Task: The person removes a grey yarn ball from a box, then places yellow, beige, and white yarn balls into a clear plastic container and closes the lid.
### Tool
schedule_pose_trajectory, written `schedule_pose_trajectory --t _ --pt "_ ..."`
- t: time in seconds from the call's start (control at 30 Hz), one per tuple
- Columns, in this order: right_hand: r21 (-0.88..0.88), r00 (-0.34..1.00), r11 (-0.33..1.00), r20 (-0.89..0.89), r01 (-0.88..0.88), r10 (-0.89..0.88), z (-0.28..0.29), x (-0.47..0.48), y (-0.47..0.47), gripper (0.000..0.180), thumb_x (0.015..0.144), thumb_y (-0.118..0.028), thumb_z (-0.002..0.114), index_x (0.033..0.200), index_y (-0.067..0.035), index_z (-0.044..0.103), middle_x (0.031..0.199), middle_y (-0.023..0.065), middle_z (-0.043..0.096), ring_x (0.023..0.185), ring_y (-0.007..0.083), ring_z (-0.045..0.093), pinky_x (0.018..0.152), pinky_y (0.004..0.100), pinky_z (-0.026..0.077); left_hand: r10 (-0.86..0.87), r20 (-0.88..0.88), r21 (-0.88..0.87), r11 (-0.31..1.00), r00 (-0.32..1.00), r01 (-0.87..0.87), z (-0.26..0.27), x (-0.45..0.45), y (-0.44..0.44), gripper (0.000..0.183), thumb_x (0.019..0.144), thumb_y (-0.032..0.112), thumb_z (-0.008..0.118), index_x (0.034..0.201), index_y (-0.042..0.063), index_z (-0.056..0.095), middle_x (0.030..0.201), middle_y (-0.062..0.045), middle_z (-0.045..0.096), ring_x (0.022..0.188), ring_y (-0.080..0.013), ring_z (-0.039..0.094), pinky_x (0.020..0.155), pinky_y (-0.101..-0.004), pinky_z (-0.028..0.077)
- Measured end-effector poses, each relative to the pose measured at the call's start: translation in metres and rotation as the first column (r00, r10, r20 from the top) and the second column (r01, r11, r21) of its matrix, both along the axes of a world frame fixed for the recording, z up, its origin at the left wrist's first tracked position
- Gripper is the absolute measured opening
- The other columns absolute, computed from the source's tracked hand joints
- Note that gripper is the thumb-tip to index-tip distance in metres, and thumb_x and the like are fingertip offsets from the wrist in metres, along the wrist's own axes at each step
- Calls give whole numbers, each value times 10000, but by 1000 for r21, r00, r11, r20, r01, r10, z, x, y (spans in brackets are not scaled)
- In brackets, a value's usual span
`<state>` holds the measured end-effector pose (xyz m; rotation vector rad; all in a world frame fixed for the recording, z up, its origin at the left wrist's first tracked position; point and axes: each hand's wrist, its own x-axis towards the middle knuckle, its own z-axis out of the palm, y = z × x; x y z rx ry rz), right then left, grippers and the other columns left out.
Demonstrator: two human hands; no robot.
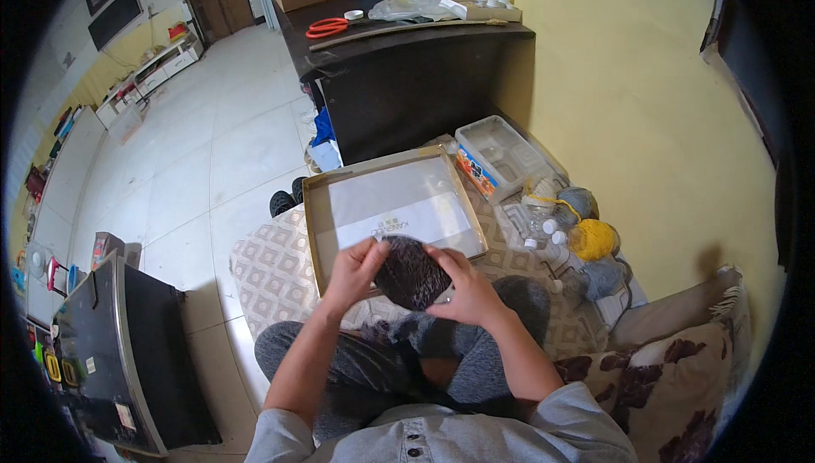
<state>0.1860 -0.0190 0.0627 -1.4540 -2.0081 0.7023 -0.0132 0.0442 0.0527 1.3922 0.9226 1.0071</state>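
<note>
Over my lap, a dark brown, fuzzy round piece (412, 273), of yarn or fabric, is held between both hands. My left hand (355, 272) pinches its left edge between thumb and fingers. On the other side, my right hand (468, 290) curves around the right edge, thumb low and fingers at the top. Just beyond the hands lies a shallow box tray (382, 199) with a gold rim and a white sheet that bears writing. The round piece and my hands hide part of its near edge.
To the right sit a clear plastic container (500, 151), a yellow yarn ball (592, 239), grey yarn (575, 204) and small white-capped bottles (541, 227). Red-handled scissors (328, 27) lie on the black cabinet (420, 81) ahead. A patterned cover (270, 253) lies under the tray.
</note>
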Motion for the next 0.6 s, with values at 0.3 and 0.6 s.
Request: schedule_pose_trajectory --t 0.3,0.6 --pt "-172 651 931 -754 -323 86 15 10 -13 959 487 -67 761 1301 -92 254 1296 83 319 1183 200 322 976 338 266 174 450 -247 967 876 -65 -35 5 13 292 884 268 431 794 17 551 675 32 517 586 -34 451 496 -182 367" --pt "177 905 968 -415 180 -92 4 -21 38 910 535 -120 735 1293 -114 231 1185 141 384 1034 280 471 833 363 427 -75 91 -178 980 993 90 -38 17 -53 369 891 308 408 618 59 424 553 58 347 510 -38 305 448 -206 271"
